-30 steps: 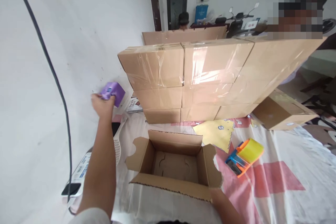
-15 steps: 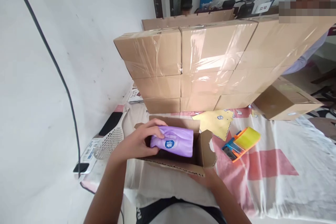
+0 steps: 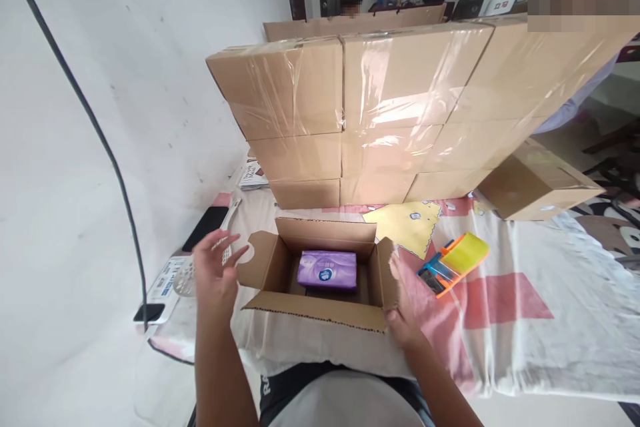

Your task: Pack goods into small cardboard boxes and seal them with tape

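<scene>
An open cardboard box (image 3: pixel 323 310) sits in front of me with its flaps spread outward. Inside it lies a purple tissue pack (image 3: pixel 327 271) with a round blue logo, flat on the bottom. My left hand (image 3: pixel 216 277) is raised just left of the box, fingers apart and holding nothing, near the left flap. On the other side, my right hand (image 3: pixel 403 310) grips the right end flap, thumb at the near corner and fingers along the outer side, partly hidden by the flap.
A taped wall of stacked cartons (image 3: pixel 380 120) stands behind the box. Right of it lie an orange-and-yellow tape dispenser (image 3: pixel 455 263) and another carton (image 3: pixel 543 180). On the left are a black tablet-like slab (image 3: pixel 206 227) and a white perforated scoop (image 3: pixel 185 278). People are beyond the cartons.
The purple tissue pack went down into the box and my left hand let go, moving left and opening. My right hand came up from beneath the box to its right flap.
</scene>
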Demonstrator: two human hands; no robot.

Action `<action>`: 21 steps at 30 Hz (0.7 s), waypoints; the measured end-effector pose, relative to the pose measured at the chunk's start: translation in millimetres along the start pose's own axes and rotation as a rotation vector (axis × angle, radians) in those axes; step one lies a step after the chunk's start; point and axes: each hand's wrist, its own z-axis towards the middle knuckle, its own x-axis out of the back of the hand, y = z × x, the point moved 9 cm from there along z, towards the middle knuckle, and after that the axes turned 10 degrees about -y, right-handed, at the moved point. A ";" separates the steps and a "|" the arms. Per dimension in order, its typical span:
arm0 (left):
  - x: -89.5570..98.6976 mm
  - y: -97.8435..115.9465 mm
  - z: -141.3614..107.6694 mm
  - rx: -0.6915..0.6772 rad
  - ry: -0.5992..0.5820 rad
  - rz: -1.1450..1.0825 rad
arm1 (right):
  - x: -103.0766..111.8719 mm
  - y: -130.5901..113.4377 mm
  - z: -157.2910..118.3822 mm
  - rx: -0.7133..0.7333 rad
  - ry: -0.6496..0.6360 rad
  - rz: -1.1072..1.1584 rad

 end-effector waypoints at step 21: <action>-116.2 57.6 -48.5 -0.213 -0.519 0.764 | 8.7 -44.3 39.7 0.122 -0.075 -0.081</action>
